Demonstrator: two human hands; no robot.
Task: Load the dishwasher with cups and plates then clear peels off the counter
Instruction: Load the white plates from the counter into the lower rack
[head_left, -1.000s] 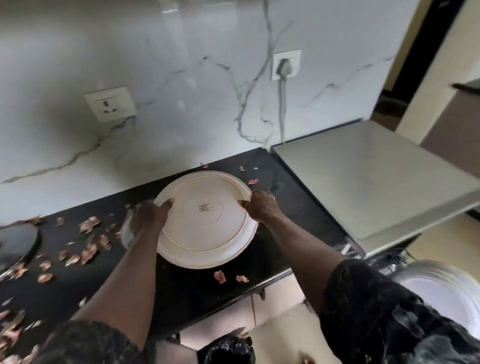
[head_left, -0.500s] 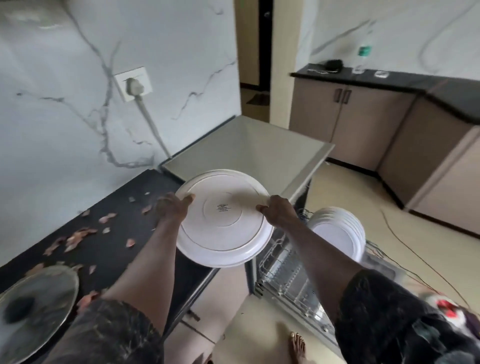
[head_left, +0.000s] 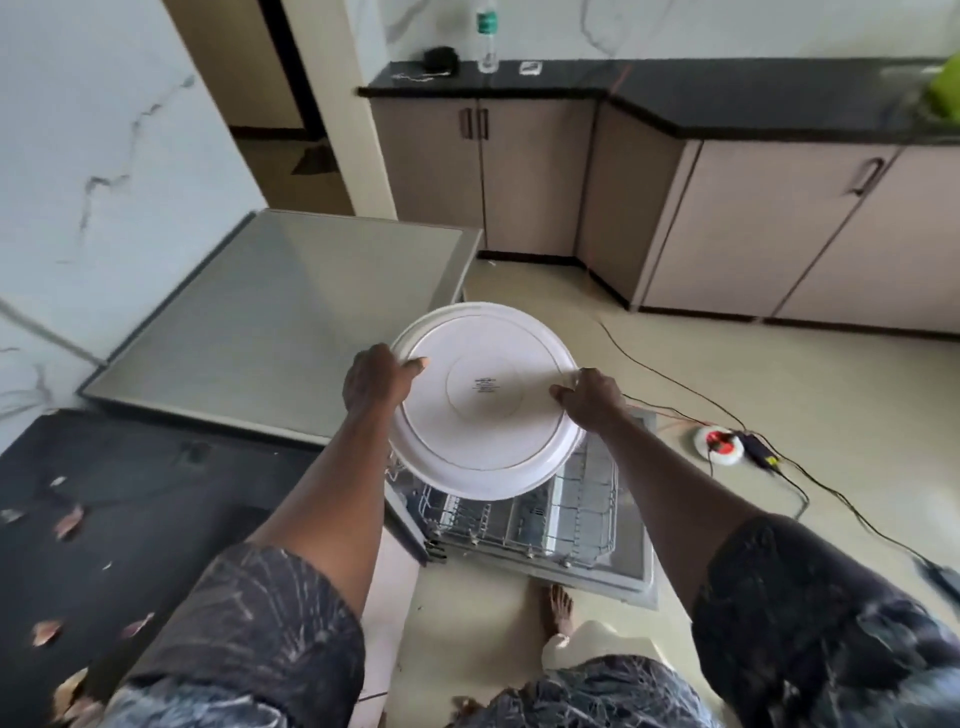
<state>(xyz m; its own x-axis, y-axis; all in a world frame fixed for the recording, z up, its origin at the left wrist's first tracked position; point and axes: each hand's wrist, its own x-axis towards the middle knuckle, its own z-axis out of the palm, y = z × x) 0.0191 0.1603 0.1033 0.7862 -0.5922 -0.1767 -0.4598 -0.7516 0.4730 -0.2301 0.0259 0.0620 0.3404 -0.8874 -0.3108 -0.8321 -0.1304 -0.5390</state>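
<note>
A large white plate, underside towards me, is held in the air above the open dishwasher. My left hand grips its left rim, thumb on the back. My right hand grips the right rim the same way. Below the plate the dishwasher's wire rack is pulled out over the lowered door; the plate hides the rack's far part. Brownish peels lie scattered on the black counter at the lower left.
The dishwasher's flat grey top sits left of the plate. Cables and a red-and-white plug block lie on the floor to the right. Cabinets line the far wall, with a water bottle on their counter. My bare foot stands by the door.
I have turned right from the counter. The plate, held in both hands throughout, has moved from over the black counter to above the open dishwasher rack.
</note>
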